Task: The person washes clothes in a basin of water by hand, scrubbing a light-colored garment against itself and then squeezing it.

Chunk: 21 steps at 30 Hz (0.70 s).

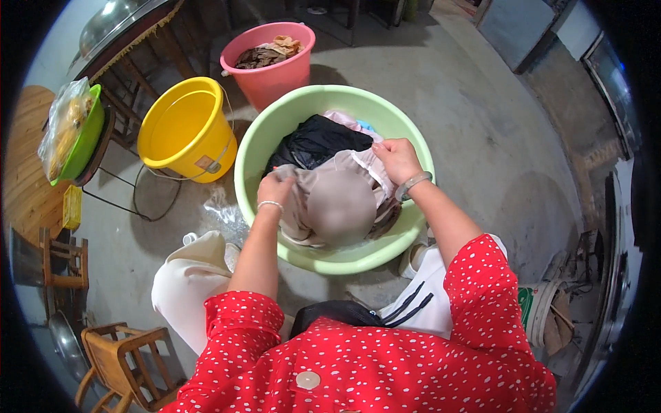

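Observation:
A large pale green plastic basin [335,266] stands on the floor before me with clothes in it. My left hand [276,188] grips the left side of a greyish-beige garment [299,206], and my right hand [397,160] pinches its upper right part near a white band. The garment is spread between both hands, low in the basin; its middle is blurred. Behind it lie a black cloth [320,142] and a pale pink cloth [343,120], with a bit of blue beside them. The undersides of the clothes are hidden.
A yellow bucket [217,168] stands left of the basin, a pink bucket [268,80] with clothes behind it. Farther left, a green bowl [85,149] with a plastic bag sits on a stool. A wooden chair [129,346] is at lower left. The floor [227,211] looks wet beside the basin.

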Each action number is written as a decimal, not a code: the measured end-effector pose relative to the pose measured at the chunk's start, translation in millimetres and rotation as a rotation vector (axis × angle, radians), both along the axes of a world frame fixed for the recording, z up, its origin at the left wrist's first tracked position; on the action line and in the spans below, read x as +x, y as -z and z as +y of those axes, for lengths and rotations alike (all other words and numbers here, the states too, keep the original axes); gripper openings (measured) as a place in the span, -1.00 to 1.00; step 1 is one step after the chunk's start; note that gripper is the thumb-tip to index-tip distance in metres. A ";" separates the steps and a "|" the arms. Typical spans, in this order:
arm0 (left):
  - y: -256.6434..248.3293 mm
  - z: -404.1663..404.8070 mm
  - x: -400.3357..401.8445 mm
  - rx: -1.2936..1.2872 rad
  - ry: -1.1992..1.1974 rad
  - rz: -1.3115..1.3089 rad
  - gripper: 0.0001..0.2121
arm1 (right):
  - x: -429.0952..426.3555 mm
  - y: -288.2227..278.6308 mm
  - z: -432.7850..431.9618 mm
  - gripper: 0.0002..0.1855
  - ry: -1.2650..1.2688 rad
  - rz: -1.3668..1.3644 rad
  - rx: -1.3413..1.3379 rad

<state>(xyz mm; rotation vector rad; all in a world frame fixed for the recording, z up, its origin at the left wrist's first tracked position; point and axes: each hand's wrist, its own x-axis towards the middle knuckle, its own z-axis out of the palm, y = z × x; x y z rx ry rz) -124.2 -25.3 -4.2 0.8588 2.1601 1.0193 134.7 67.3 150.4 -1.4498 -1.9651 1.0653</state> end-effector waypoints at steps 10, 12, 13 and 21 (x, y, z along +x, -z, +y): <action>-6.0 -5.9 130.3 -0.038 1.082 0.332 -0.70 | -30.4 27.8 -29.4 -0.84 -0.109 0.354 -0.093; 2.9 -9.7 132.3 0.040 0.989 0.129 -0.70 | -35.4 29.4 -54.9 -0.90 -0.142 0.515 -0.313; 5.6 -11.2 129.3 0.105 0.909 -0.030 -0.70 | -34.0 29.4 -67.6 -0.90 -0.535 0.121 0.445; -10.9 -1.5 90.4 0.401 0.278 -1.161 -0.69 | -45.4 68.5 -140.6 -0.69 -0.444 0.173 -0.136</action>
